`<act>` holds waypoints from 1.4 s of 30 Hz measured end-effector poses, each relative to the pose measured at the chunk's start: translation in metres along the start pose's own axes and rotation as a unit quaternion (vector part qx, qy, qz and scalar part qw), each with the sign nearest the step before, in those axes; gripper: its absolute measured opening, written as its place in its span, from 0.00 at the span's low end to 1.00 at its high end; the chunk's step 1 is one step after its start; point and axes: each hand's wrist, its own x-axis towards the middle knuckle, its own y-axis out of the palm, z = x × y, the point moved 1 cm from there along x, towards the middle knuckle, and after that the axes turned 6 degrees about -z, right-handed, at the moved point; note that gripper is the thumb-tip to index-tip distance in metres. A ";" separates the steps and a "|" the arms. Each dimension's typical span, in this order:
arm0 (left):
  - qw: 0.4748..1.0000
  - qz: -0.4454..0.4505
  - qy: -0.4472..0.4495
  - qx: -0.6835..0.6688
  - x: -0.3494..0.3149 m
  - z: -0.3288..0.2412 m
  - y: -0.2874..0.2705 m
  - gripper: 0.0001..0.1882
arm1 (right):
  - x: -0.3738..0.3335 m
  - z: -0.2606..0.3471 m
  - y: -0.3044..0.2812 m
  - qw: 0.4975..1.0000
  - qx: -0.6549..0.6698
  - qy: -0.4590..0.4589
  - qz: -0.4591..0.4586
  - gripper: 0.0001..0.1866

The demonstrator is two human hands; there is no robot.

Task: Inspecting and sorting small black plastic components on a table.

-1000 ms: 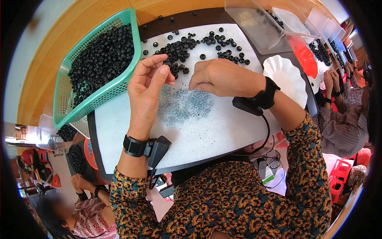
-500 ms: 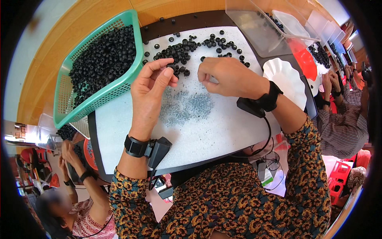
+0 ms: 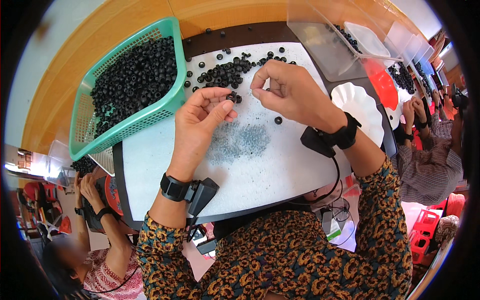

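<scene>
My left hand [image 3: 204, 117] pinches a small black ring-shaped bead [image 3: 232, 97] between thumb and forefinger, the other fingers curled. Facing it, my right hand [image 3: 295, 92] has thumb and forefinger pressed together; whatever is between them is too small to make out. Both hands are over a white sheet [image 3: 270, 180]. Beyond them black beads [image 3: 225, 75] lie scattered in a loose heap. Tiny clear bluish beads [image 3: 242, 142] are spread below the hands. One lone black bead [image 3: 278, 120] rests on the sheet beneath my right hand.
At the left a green plastic basket [image 3: 180, 60] full of black beads overlaps the sheet. A white scalloped dish [image 3: 367, 112], a red dish [image 3: 381, 90] and a clear plastic box [image 3: 320, 50] stand at the right. Co-workers sit at both sides; cables hang from my wrists.
My left hand has shifted right with its bead. My right hand has risen a little and turned, and a lone black bead now shows on the sheet below it.
</scene>
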 end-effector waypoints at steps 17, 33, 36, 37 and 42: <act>0.999 0.034 0.001 -0.033 0.000 -0.002 0.002 0.12 | -0.001 0.007 0.020 0.966 -0.154 -0.190 -0.082 0.07; 0.999 0.029 0.000 -0.030 0.001 0.002 0.002 0.12 | -0.001 0.006 0.020 0.962 -0.164 -0.217 -0.033 0.07; 0.999 0.016 0.000 -0.036 0.003 0.006 -0.001 0.11 | 0.003 0.008 0.011 0.980 -0.109 -0.163 -0.030 0.06; 0.999 0.018 0.000 -0.035 0.003 0.004 -0.002 0.11 | 0.006 0.008 0.006 0.991 -0.079 -0.103 -0.033 0.07; 1.000 -0.022 0.022 -0.007 0.001 -0.003 -0.006 0.12 | 0.026 -0.012 -0.003 0.994 -0.078 -0.053 -0.047 0.09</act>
